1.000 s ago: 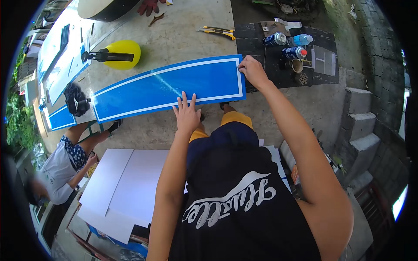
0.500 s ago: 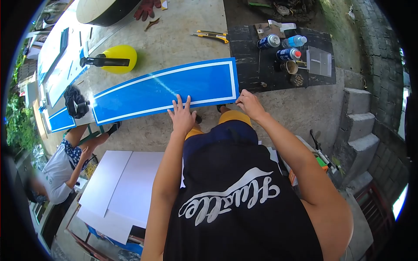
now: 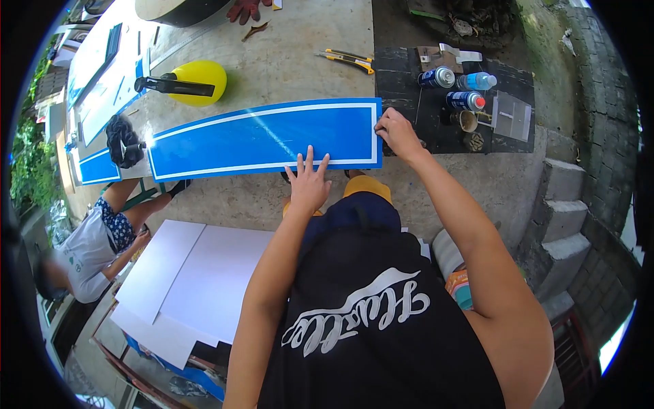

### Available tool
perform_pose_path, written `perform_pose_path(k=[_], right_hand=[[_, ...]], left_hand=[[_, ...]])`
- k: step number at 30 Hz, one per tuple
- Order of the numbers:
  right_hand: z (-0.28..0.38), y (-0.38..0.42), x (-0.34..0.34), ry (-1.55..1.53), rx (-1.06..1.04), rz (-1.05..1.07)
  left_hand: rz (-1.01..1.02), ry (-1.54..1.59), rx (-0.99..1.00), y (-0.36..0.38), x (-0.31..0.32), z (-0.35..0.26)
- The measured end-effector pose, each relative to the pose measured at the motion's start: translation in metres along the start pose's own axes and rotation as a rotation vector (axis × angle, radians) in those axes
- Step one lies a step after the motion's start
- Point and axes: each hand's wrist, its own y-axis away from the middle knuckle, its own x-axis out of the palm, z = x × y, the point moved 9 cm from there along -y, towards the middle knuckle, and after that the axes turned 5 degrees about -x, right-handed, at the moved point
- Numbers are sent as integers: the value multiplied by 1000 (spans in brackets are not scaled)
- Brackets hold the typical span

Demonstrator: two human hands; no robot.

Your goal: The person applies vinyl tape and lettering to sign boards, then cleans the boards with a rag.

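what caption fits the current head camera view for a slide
Left hand on a white-bordered blue panel, right hand at its right end, yellow sprayer beyond.

Bright, soft daylight fills the scene. A pale streak of glare slants across the blue panel [image 3: 218, 140], and a white glint shows at its left end. The white boards [image 3: 218, 273] reflect strongly, nearly washed out, while the ground [image 3: 388, 27] at the top is dim. The left hand [image 3: 310, 184] and right hand [image 3: 400, 134] look sharp; a blur covers the other person's head [image 3: 53, 273]. The wide lens bends the block wall [image 3: 613, 102], and black closes in on both sides.
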Motion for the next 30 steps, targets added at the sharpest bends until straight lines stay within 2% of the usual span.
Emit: perform_pose_path(k=[7,10,14,17,18,22,30], right_hand=[[-18,-54,-23,29,12,-42],[-27,-70,-36,59,21,-105],[-36,-75,-67,-125,169,-224],[-20,-67,-48,-6,71,-114],[-28,-63,-34,-53,190,-57],[-24,-45,-18,8,90,-101],[1,47,26,-66,95,9]], left_hand=[[28,-10,-16,0,1,0],[-32,17,10,0,-1,0],[51,-1,-29,-3,1,4],[39,22,-22,-3,2,-1],[26,28,-18,-4,2,-1],[36,41,-16,-4,2,1],[85,-10,-41,-5,3,-1]])
